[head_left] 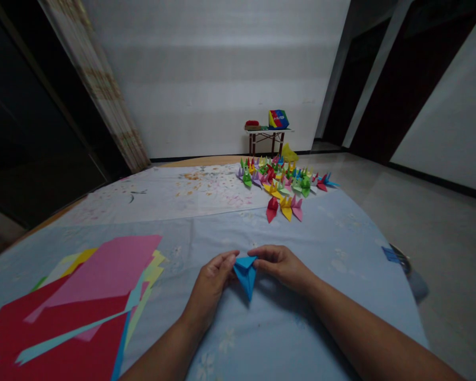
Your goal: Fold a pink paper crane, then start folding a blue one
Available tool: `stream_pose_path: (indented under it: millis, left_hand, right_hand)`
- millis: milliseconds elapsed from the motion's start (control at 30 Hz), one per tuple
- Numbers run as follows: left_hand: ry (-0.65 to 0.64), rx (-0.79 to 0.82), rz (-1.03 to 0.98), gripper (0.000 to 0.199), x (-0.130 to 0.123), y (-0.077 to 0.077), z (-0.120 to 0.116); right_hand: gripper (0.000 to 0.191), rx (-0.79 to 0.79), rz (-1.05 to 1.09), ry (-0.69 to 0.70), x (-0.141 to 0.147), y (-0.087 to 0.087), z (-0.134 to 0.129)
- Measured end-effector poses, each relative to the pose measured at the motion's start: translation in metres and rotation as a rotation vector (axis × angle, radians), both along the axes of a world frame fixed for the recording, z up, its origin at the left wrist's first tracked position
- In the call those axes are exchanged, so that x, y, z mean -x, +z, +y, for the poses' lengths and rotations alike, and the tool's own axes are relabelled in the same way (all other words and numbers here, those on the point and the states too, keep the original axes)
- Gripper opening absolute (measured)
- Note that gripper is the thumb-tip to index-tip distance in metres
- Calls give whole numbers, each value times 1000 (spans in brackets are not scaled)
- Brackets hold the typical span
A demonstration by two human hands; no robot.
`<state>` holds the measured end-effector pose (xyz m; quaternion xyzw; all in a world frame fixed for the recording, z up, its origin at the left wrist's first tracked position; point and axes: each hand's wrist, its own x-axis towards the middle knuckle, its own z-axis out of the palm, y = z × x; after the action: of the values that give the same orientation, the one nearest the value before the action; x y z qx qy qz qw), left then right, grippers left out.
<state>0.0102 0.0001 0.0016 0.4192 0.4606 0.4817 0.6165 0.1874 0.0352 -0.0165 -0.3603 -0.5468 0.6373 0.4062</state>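
Observation:
A piece of folded blue origami paper [246, 278] is held between my two hands, just above the blue floral tablecloth. Its long point faces down toward me, and a wide triangular flap lies across the top. My left hand [216, 275] pinches the upper left corner between thumb and fingers. At the upper right corner, the thumb and fingers of my right hand [281, 266] close on the paper. Some of the fingertips behind the paper are hidden.
Coloured paper sheets [99, 275] lie stacked at the left, with a pale blue strip [75, 332] on top. Many folded paper cranes [277, 177] crowd the far right of the table, three standing nearer. A small side table [267, 131] holding a colourful bag [278, 119] stands by the wall.

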Motion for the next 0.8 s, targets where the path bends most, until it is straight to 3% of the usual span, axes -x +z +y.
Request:
stream_pose_path:
  millis: [133, 333, 567, 800]
  left_hand:
    - [-18, -21, 43, 47, -3, 1, -3]
    - [-64, -69, 73, 40, -7, -5, 0]
    - [-75, -236, 250, 25, -14, -6, -9]
    - [-46, -247, 351, 23, -18, -7, -14]
  right_hand:
    - [31, -66, -63, -10, -1, 3, -1]
    - [31, -159, -154, -29, 0, 9, -4]
    - [35, -147, -130, -28, 6, 14, -9]
    - [34, -116, -79, -36, 9, 20, -11]
